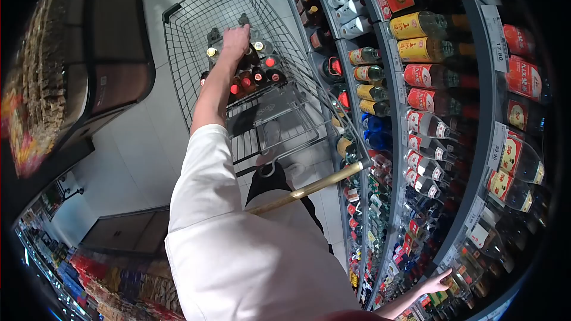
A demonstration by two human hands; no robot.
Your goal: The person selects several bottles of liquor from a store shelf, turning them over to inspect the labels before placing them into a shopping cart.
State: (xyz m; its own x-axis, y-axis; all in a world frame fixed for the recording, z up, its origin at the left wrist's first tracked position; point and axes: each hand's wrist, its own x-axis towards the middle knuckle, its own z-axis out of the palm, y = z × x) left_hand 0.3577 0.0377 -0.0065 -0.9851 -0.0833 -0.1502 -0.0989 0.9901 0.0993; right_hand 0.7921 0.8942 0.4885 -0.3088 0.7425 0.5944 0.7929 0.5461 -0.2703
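My left hand (pixel 237 38) reaches down into the wire shopping cart (pixel 181 44). Its fingers curl down among the bottles and look closed on one, though the grip is mostly hidden. Around it stand several bottles, including one with a yellow cap (pixel 212 52), one with a red cap (pixel 270 62) and dark ones with red tops (pixel 258 75). At the lower right, my right hand (pixel 436 283) is at the shelf, its thumb and fingers around a glass bottle (pixel 457 285); the label is too small to read.
Liquor shelves (pixel 485 83) packed with bottles run along the right side. The cart's handle (pixel 303 192) crosses in front of my body. A dark display case (pixel 113 41) with packaged goods stands to the left, beside the tiled floor (pixel 134 142).
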